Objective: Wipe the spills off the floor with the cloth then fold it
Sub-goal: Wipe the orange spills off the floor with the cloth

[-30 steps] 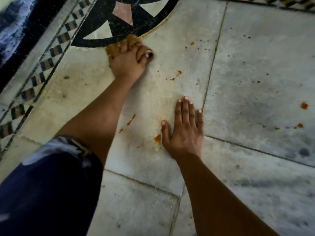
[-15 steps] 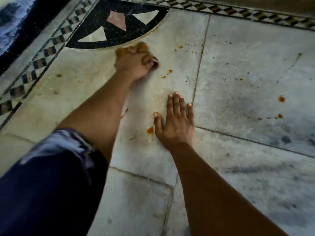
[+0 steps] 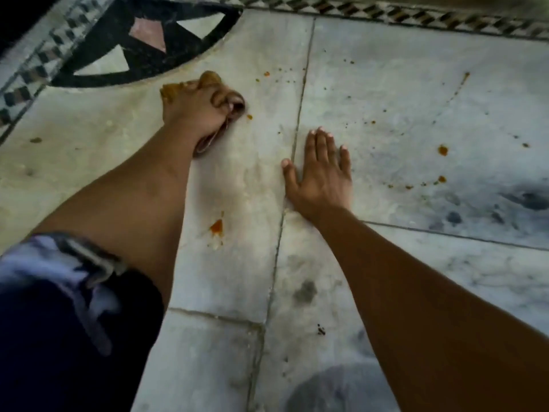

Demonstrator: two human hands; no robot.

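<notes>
My left hand [image 3: 196, 110] presses a crumpled, stained brown cloth [image 3: 208, 80] onto the pale marble floor, just below the black inlay; most of the cloth is hidden under the fingers. My right hand [image 3: 322, 171] lies flat on the floor with fingers together, holding nothing, right of a tile joint. Between my two forearms sits an orange spill blob [image 3: 217, 226]. Small orange drops [image 3: 266, 74] dot the floor beyond the cloth. Larger orange spots [image 3: 442, 150] mark the tile at the right.
A black inlay with pink and white triangles [image 3: 148, 40] fills the upper left. A checkered border strip [image 3: 416, 14] runs along the far edge. Dark grey smudges [image 3: 528, 200] mark the right tile. A dark blue sleeve [image 3: 59, 322] covers my left upper arm.
My left hand has dragged the cloth down and to the right, away from the inlay. My right hand has shifted right across the tile joint, leaving the orange blob uncovered between the arms.
</notes>
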